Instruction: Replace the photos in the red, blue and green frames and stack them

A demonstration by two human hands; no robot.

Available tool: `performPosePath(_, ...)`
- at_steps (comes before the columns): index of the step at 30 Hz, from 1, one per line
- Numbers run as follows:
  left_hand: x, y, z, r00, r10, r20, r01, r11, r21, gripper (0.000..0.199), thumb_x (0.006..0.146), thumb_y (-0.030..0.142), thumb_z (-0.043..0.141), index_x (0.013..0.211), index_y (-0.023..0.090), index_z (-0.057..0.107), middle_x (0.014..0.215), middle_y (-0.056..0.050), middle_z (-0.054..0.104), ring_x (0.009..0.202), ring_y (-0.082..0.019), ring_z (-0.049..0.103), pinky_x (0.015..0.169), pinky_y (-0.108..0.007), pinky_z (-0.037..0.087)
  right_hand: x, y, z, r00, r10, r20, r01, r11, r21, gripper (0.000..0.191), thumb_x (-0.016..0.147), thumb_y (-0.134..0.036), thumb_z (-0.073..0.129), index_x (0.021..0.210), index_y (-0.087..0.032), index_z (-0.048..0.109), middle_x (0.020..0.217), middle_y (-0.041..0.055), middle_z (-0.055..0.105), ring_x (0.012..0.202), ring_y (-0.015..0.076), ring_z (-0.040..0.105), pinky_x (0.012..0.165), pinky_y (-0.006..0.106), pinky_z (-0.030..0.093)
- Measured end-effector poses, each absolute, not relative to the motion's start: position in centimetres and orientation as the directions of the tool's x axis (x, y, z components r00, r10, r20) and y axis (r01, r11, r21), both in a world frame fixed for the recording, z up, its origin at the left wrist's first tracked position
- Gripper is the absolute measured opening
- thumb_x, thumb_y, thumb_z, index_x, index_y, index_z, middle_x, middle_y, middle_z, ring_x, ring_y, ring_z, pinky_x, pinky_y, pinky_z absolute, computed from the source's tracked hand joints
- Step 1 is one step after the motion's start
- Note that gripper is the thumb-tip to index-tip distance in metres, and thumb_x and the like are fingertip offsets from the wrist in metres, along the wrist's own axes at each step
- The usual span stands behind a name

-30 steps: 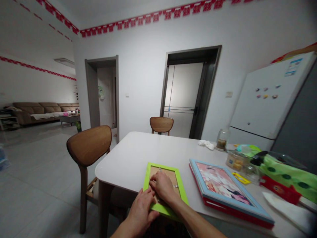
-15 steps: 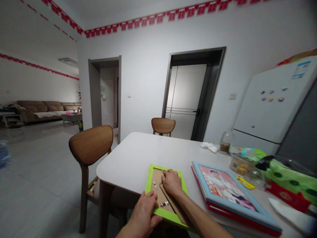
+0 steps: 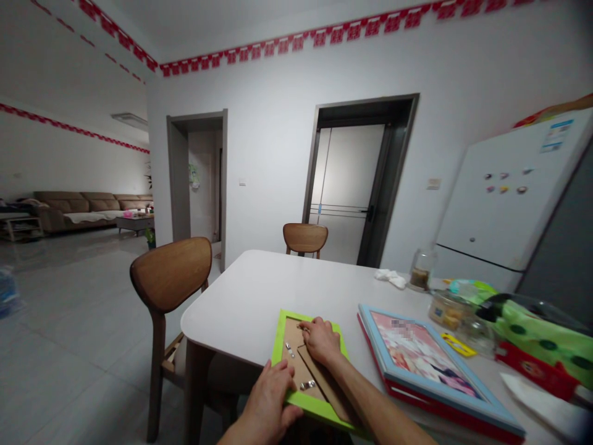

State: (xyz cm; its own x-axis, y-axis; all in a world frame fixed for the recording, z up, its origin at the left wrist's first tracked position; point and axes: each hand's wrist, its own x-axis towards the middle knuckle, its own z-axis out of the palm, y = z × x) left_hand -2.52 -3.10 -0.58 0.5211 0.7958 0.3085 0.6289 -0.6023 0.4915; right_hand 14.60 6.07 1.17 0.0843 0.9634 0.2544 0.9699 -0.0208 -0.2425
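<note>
A lime-green picture frame (image 3: 316, 406) lies face down at the near edge of the table, its brown backing board (image 3: 297, 366) showing. Gripping the frame's near left corner is my left hand (image 3: 272, 395), fingers over the left side and thumb along the near side. My right hand (image 3: 321, 341) is closed over the far part of the board, fingertips pinched at a small metal clip (image 3: 302, 327) mostly covered by them. Two other metal clips, a left one (image 3: 290, 350) and a near one (image 3: 307, 385), sit on the board. A brown stand leg (image 3: 322, 378) runs under my right wrist.
Right of the frame, a light-blue picture frame (image 3: 377, 334) rests on a red one. Beyond are glass jars (image 3: 420, 276), crumpled tissue (image 3: 390, 278), a yellow packet (image 3: 458, 345) and a green bag (image 3: 542, 334). Wooden chairs (image 3: 173, 272) stand around the white table (image 3: 273, 278).
My right fingertips have shifted slightly at the far metal clip, which now points more to the left. My left hand stays on the frame's corner. The view has tilted up a little.
</note>
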Motion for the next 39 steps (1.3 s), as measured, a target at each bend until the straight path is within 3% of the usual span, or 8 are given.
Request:
performPosePath(6,-2.6,-3.3,-0.7,0.523,0.793,0.313,0.628,-0.606,0.487,0.052,0.065,0.017,0.062,0.114,0.012,0.045,0.118,-0.014,0.048,0.115,-0.025,0.037,0.099,-0.046,0.022,17.3,4.9,2.5,-0.016,0.975,0.223,0.943,0.089,-0.322,0.040,0.073,-0.020,0.041,0.111,-0.017,0.053,0.104,0.0082,0.058,0.094,0.0168,0.051,0.078,0.025,0.036)
performPosePath(12,-2.6,-3.3,-0.7,0.520,0.797,0.309,0.640,-0.602,0.477,0.050,0.067,0.019,0.061,0.113,0.010,0.045,0.119,-0.014,0.048,0.116,-0.024,0.035,0.100,-0.045,0.020,20.0,2.3,2.5,-0.132,0.983,0.127,0.939,0.165,-0.303,0.024,0.057,-0.013,0.052,0.075,-0.017,0.067,0.082,0.0060,0.065,0.080,0.0172,0.056,0.069,0.021,0.037)
performPosePath(20,-2.6,-3.3,-0.7,0.512,0.795,0.325,0.634,-0.605,0.481,0.051,0.065,0.018,0.062,0.113,0.012,0.045,0.117,-0.013,0.050,0.115,-0.024,0.037,0.100,-0.045,0.022,19.3,2.4,2.0,-0.085,0.974,0.210,0.966,0.132,-0.224,0.025,0.062,-0.009,0.041,0.065,-0.013,0.065,0.074,0.0108,0.063,0.076,0.0181,0.054,0.067,0.023,0.033)
performPosePath(25,-2.1,-3.2,-0.7,0.500,0.799,0.333,0.640,-0.600,0.479,0.049,0.066,0.017,0.059,0.113,0.012,0.045,0.118,-0.014,0.049,0.115,-0.024,0.037,0.099,-0.046,0.022,18.4,0.1,2.3,-0.130,0.948,0.291,0.936,0.214,-0.278,0.029,0.073,-0.027,0.041,0.088,-0.015,0.063,0.090,0.0099,0.061,0.088,0.0183,0.051,0.076,0.024,0.033)
performPosePath(28,-1.5,-3.1,-0.7,0.469,0.808,0.357,0.640,-0.589,0.493,0.047,0.066,0.016,0.058,0.111,0.013,0.047,0.118,-0.014,0.049,0.115,-0.025,0.037,0.099,-0.047,0.022,17.5,-1.2,2.3,-0.131,0.959,0.252,0.926,0.209,-0.314,0.031,0.069,-0.034,0.048,0.090,-0.018,0.062,0.092,0.0087,0.060,0.089,0.0192,0.051,0.077,0.025,0.034)
performPosePath(34,-0.9,-3.1,-1.4,0.420,0.819,0.391,0.600,-0.574,0.558,0.038,0.063,0.013,0.058,0.101,0.015,0.052,0.124,-0.013,0.043,0.117,-0.025,0.034,0.100,-0.047,0.021,17.0,-1.0,2.3,-0.086,0.959,0.271,0.888,0.197,-0.416,0.039,0.061,-0.022,0.049,0.098,-0.015,0.058,0.097,0.0091,0.060,0.091,0.0191,0.052,0.080,0.025,0.035)
performPosePath(39,-0.7,-2.6,-0.5,0.292,0.893,0.342,0.516,-0.448,0.730,0.049,0.064,0.017,0.057,0.111,0.013,0.044,0.128,-0.014,0.036,0.117,-0.023,0.033,0.098,-0.037,0.027,17.1,-0.9,4.3,-0.033,0.958,0.285,0.901,0.152,-0.406,0.033,0.062,-0.024,0.049,0.091,-0.014,0.062,0.088,0.0091,0.062,0.083,0.0203,0.054,0.074,0.026,0.038)
